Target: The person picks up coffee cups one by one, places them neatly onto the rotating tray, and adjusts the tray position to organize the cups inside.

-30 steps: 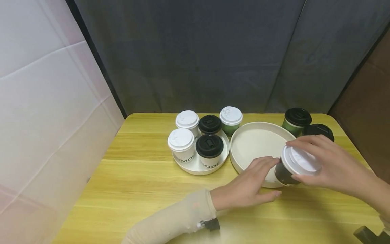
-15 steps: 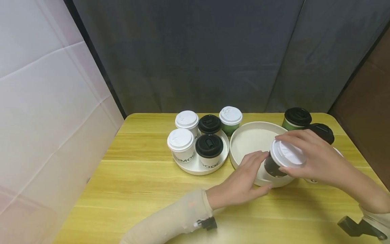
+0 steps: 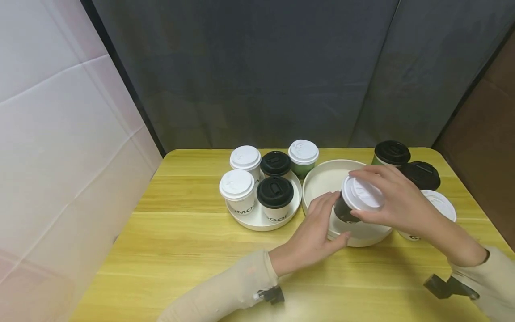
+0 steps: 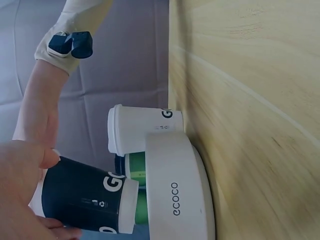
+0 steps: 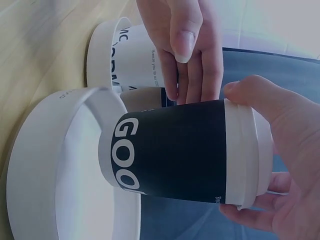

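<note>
My right hand (image 3: 398, 197) grips a dark paper coffee cup (image 5: 175, 152) by its white lid (image 3: 364, 194). The cup is tilted, its base over the inside of a round cream tray (image 3: 322, 181). Alongside it is my left hand (image 3: 307, 239), fingers straight and fingertips right at the cup's side, thumb spread away. In the left wrist view the dark cup (image 4: 85, 195) hangs above the tray's wall (image 4: 175, 200), which reads "ecoco". No other cup shows in this tray.
Left of it, a smaller white tray (image 3: 261, 223) bears several white-lidded and black-lidded cups. A green cup (image 3: 303, 156) with a white lid stands behind. To the right stand two black-lidded cups (image 3: 420, 175) and a white cup (image 3: 440, 205), partly behind my right forearm.
The right hand has carried the dark cup leftward, from the tray's right edge to over its middle. My left hand has drifted slightly left beside it. The white cup at right has come into view.
</note>
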### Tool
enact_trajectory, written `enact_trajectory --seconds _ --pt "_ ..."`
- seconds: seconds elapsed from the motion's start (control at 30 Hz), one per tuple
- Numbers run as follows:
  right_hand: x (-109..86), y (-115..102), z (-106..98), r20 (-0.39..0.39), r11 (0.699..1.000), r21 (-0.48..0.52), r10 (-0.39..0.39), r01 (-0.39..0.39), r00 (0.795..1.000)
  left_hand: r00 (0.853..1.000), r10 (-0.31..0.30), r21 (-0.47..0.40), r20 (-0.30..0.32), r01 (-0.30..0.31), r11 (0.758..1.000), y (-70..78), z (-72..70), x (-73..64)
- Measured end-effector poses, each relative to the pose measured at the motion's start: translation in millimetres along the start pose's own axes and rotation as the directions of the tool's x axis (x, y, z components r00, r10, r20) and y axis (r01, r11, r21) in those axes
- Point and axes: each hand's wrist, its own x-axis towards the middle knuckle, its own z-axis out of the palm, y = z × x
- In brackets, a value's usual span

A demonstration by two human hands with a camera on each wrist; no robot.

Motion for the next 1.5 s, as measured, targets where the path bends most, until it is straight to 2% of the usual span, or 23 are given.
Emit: enact_trajectory --seconds 0.23,0.47,0.83,1.07,1.5 --pt "5.2 -2 11 0.006 1.000 0.018 -0.001 0.001 1.000 0.999 -0.045 -0.015 -0.015 0.044 0.999 -3.4 -0.1 -3.3" --pt "7.2 -2 22 0.020 1.000 0.004 0.013 -0.013 1.000 0.998 -0.067 0.023 -0.018 0.067 0.997 -6.2 1.9 -5.7" --pt "8.4 3 40 -0.034 0.999 0.008 -0.038 0.038 0.999 0.994 -0.113 0.004 -0.014 0.113 0.994 -11.7 6.9 -8.5" --pt "8.3 5 49 -0.001 1.000 0.017 -0.018 0.018 1.000 0.991 -0.131 0.007 -0.009 0.131 0.991 -15.2 9.0 -9.7" --pt "6.9 9 59 0.015 0.999 0.049 -0.012 0.011 1.000 0.986 -0.164 0.016 0.020 0.164 0.986 -18.5 10.1 -11.6"
